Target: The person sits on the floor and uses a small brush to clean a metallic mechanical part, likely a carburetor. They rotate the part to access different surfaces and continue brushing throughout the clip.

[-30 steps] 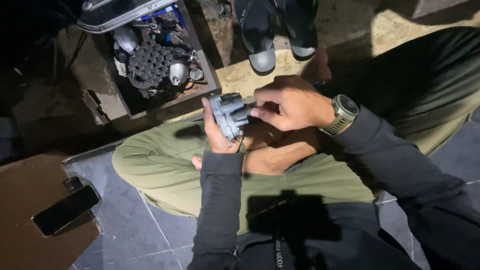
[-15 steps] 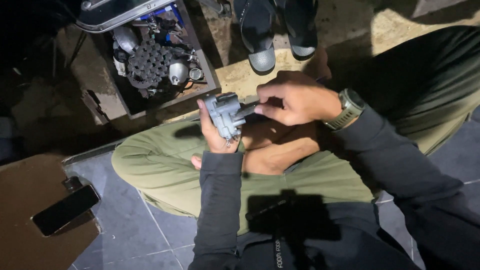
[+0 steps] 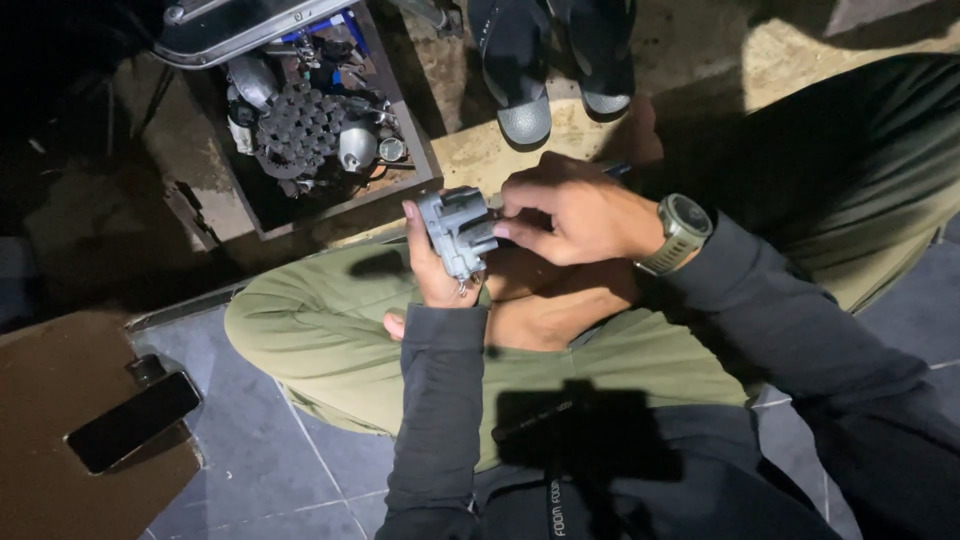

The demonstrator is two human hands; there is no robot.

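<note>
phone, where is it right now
The phone lies in the head view's lower left, on a brown board on the floor, left of the person's knee.

grey metal part [image 3: 458,232], olive trousers [image 3: 330,330] (dark sleeves)

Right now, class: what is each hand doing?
Left hand: closed around the grey metal part.
Right hand: fingertips pinched on the same part's side.

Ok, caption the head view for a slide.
Seated person's left hand holds a grey metal part while the right hand works at it.
</note>
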